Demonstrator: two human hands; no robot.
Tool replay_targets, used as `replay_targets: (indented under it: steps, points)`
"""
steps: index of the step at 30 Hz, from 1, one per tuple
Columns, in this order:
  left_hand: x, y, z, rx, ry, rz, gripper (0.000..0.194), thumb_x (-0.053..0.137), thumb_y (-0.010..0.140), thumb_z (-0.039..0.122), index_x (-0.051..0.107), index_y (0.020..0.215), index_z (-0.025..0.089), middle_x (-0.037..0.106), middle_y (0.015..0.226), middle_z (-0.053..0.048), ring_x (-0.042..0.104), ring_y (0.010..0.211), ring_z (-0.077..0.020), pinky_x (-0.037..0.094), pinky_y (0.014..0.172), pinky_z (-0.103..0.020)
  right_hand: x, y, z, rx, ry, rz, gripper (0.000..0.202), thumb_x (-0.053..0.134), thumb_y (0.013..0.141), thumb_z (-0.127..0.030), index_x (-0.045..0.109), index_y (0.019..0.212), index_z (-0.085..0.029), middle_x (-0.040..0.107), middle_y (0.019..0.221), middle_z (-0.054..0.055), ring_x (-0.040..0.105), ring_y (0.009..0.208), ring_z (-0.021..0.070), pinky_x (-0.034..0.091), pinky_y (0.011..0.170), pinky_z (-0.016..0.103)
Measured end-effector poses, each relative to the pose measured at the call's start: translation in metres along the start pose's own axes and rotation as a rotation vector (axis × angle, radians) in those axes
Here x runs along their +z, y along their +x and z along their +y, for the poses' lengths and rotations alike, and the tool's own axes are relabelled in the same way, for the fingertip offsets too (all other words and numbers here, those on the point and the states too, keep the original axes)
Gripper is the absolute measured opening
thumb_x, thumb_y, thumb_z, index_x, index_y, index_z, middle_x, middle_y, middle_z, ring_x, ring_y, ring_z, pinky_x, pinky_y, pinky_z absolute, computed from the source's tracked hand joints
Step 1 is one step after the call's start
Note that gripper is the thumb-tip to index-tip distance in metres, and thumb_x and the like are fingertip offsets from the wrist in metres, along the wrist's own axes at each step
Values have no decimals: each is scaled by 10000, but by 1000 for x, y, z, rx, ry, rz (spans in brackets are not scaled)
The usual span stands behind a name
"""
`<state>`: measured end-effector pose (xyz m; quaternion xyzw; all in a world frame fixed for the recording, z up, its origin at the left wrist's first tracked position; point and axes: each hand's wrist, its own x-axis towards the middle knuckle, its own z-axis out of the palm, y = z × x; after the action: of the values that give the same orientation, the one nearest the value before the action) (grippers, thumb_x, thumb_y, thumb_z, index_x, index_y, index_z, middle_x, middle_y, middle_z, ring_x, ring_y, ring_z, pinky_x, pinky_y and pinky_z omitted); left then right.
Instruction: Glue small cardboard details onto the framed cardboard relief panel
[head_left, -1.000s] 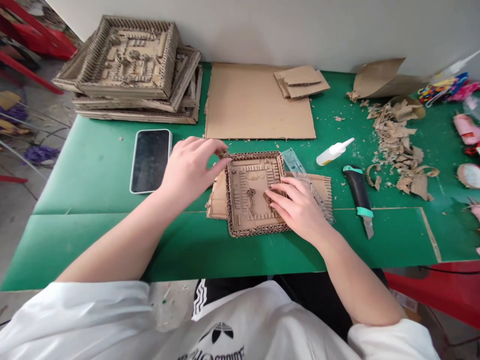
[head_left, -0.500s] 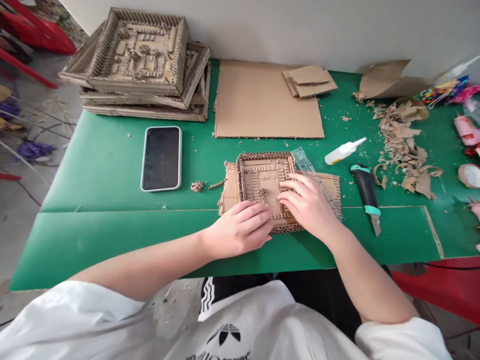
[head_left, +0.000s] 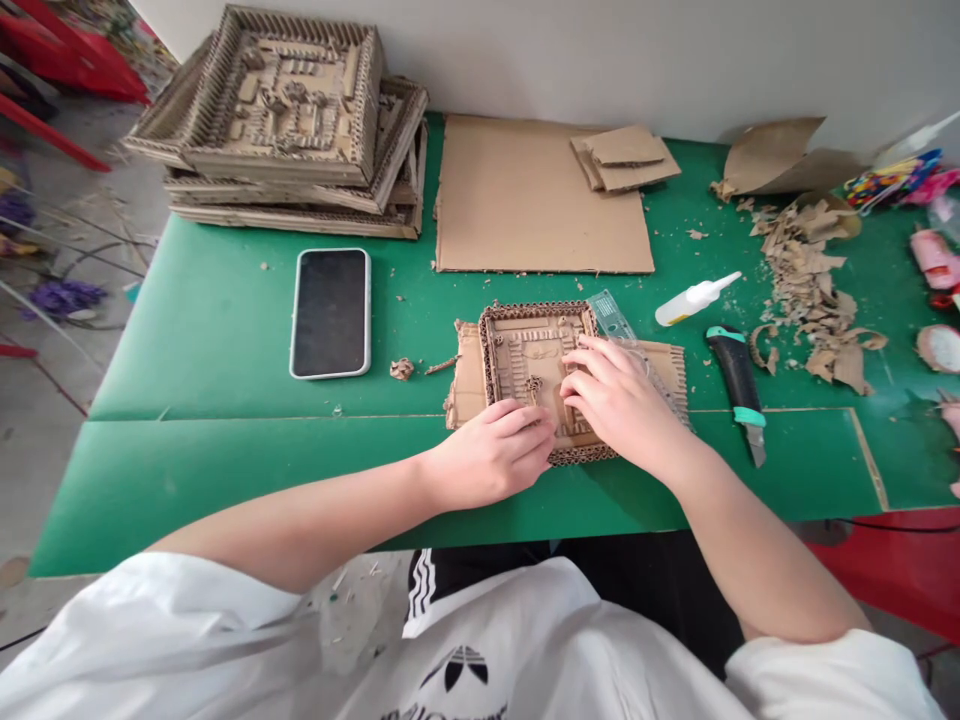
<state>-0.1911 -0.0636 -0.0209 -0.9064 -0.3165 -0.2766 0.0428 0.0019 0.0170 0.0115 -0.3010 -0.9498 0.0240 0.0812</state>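
Note:
A small square cardboard model (head_left: 541, 350) with corrugated walls lies before me, strips and a small rolled cardboard piece (head_left: 534, 384) fixed inside it. Over its near left corner, my left hand (head_left: 495, 455) is closed with the fingers curled together; what they hold, if anything, is hidden. My right hand (head_left: 622, 405) reaches across the right wall, its fingers slightly apart and fingertips touching the inside of the model. Under the model are a corrugated cardboard piece (head_left: 466, 370) and a clear ruler (head_left: 611, 316), both partly covered.
A phone (head_left: 330, 314) and a crumpled paper ball (head_left: 401, 369) lie left. Stacked cardboard models (head_left: 300, 165) stand at back left, beside a cardboard sheet (head_left: 525, 210). Rightward are a glue bottle (head_left: 694, 300), a utility knife (head_left: 735, 380) with exposed blade, and paper scraps (head_left: 814, 280).
The whole view has shifted slightly, so things appear a little further right. Both hands stay at the model, with only small finger movements.

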Motion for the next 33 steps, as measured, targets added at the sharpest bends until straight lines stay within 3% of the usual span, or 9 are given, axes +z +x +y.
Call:
replay_targets:
  steps: [5,21,33]
  points:
    - [0,0,-1,7,-16,3,182,568,864,222,643,995,120,709,1026,-87,613,1022,-225,502,870,-367,-2,2,0,-13,-6,16,99,578,840,-155,668,800,-153,665,1077,84,523,1185,304,476,999,492]
    - [2,-2,-2,-9,-79,20,166,566,859,210,647,981,131,704,1008,-101,603,1032,-236,497,878,-388,4,-22,-3,26,164,286,113,614,808,-129,693,770,-200,694,841,53,579,946,217,530,862,417]
    - [0,0,-3,-11,-80,-1,177,550,865,207,649,993,133,707,1003,-98,605,1024,-222,507,882,-384,6,-38,-15,54,120,336,129,592,820,-109,675,798,-206,703,801,29,616,901,193,503,930,437]
